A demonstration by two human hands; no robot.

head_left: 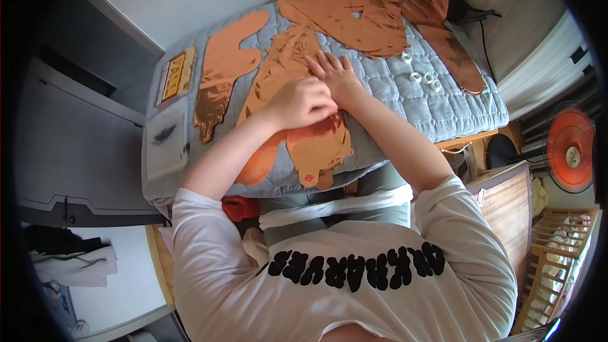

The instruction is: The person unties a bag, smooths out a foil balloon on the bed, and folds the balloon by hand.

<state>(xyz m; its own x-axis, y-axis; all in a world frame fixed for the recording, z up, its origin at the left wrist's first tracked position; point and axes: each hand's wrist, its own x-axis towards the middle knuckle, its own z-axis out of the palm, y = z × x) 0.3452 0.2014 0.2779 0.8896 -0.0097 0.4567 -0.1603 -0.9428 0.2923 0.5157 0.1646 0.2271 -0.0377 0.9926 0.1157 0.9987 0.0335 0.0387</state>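
My left hand (303,104) is closed, its fingers curled down at the near end of a long copper-coloured foil sheet (278,66); what it pinches, if anything, is hidden. Just beyond it, my right hand (337,78) lies flat with fingers spread on the quilted grey cover (389,92), partly over the foil. Below both hands, a crumpled orange foil piece (316,145) with a small red mark lies near the bed's front edge.
Around them lie a curved flat foil shape (231,50), a wide foil sheet (348,16) and a foil strip (453,50). Several small white rolls (415,77) sit at the right. A printed packet (176,75) and a clear bag (166,136) are at the left.
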